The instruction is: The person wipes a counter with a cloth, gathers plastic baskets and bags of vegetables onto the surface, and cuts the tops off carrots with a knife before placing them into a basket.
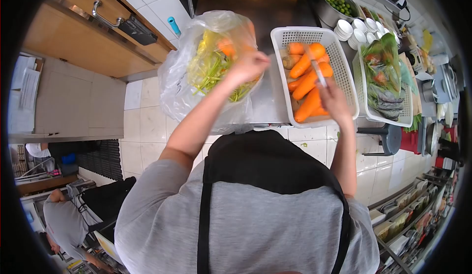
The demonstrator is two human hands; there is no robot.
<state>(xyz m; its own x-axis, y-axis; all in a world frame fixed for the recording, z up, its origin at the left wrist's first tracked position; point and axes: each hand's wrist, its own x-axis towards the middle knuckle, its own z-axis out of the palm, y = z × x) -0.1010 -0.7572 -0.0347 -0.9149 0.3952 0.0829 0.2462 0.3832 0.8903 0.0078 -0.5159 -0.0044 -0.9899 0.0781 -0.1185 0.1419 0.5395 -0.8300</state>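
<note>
My right hand [336,102] is closed round the handle of a knife [318,71], whose blurred blade points away from me over the carrots [307,84]. Those carrots lie in a white perforated plastic basket [355,107] in front of me. To the left, my left hand [249,67] is smeared by motion above the right side of a clear plastic bag [172,84]. Its fingers look curled, but whether they hold anything does not show. Inside the bag are green stems [209,75], yellowish leaves and some orange pieces.
A second white basket [408,111] with bagged vegetables stands at the right. Beyond it are stacked white cups [359,25] and a metal pot [327,15] of green limes. The steel counter [268,104] shows between bag and basket. A person [73,215] works behind me at left.
</note>
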